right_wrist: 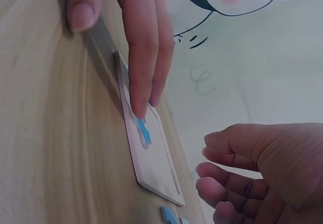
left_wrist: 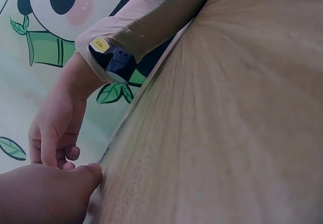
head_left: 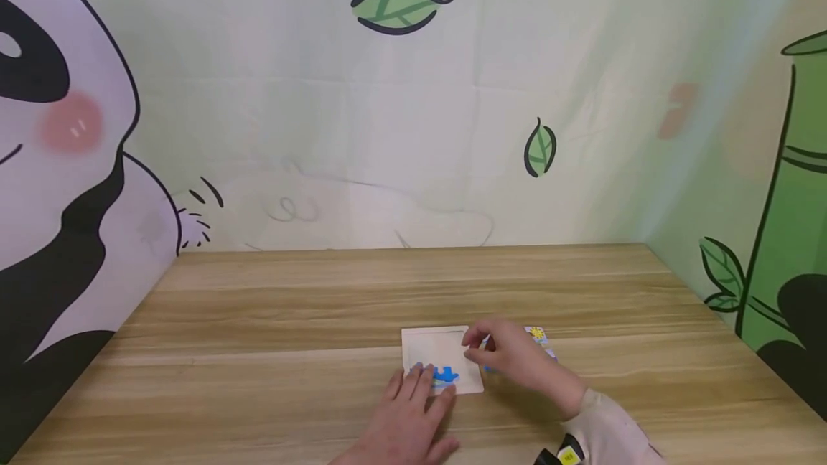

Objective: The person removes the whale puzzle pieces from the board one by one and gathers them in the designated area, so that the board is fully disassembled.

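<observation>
A pale, shallow puzzle tray lies on the table, with joined blue jigsaw pieces along its near edge. My left hand rests its extended fingertips on those pieces; the right wrist view also catches these fingers touching the blue part. Over the tray's right edge hovers my right hand, fingers loosely bent. A gap separates its thumb from its fingers in the right wrist view, and nothing shows between them. Colourful puzzle pieces, one with a yellow sun, lie partly hidden behind the right hand.
The wood-grain table runs back to a pale printed backdrop with a panda, leaves and bamboo. A dark strap with a yellow tag sits on the right wrist, over a light sleeve.
</observation>
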### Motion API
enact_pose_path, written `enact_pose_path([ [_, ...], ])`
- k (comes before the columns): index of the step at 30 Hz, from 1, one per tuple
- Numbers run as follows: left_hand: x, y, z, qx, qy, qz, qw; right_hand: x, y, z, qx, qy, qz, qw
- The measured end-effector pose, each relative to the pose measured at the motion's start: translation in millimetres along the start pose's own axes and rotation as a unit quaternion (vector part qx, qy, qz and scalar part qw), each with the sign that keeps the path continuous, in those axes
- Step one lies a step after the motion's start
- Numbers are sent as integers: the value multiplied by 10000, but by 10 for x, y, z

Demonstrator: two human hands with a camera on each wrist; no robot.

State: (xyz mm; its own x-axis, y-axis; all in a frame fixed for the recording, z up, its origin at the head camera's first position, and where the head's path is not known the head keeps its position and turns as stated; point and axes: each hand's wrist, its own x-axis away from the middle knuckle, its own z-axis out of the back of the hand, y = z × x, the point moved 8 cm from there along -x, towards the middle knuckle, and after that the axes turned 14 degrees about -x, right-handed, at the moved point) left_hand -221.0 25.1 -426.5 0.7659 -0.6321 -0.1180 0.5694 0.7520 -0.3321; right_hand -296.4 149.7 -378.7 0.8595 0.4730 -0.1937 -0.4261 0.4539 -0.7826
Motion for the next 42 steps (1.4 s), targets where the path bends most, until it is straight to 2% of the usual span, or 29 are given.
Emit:
enact_pose_path([
  [5, 11, -16, -32, 259, -240, 92, 9993, -15, -1, -73, 25, -64, -38, 10000],
  [10, 24, -19, -33, 321, -382, 195, 9986, -12, 6, -145, -99, -189, -96, 9997],
  [18, 41, -25, 14, -189, 30, 278, 9994, -14, -12, -241, 7, -281, -177, 9994],
  [22, 44, -23, 33, -244, 118, 259, 9993, -6, 1, -257, 234, -192, -281, 9991],
  [27, 48, -17, 46, -226, 118, 236, 9994, 15, -4, -283, 508, -69, -211, 9985],
  [34, 36, -11, 27, -248, -2, 209, 9995, 33, -44, -321, 606, -65, -37, 9981],
  [39, 34, -5, 40, -299, 109, 191, 9993, 35, -30, -333, 638, -59, -114, 9979],
  [42, 31, -8, 32, -226, 62, 140, 9996, 35, -17, -336, 590, -75, -194, 9980],
])
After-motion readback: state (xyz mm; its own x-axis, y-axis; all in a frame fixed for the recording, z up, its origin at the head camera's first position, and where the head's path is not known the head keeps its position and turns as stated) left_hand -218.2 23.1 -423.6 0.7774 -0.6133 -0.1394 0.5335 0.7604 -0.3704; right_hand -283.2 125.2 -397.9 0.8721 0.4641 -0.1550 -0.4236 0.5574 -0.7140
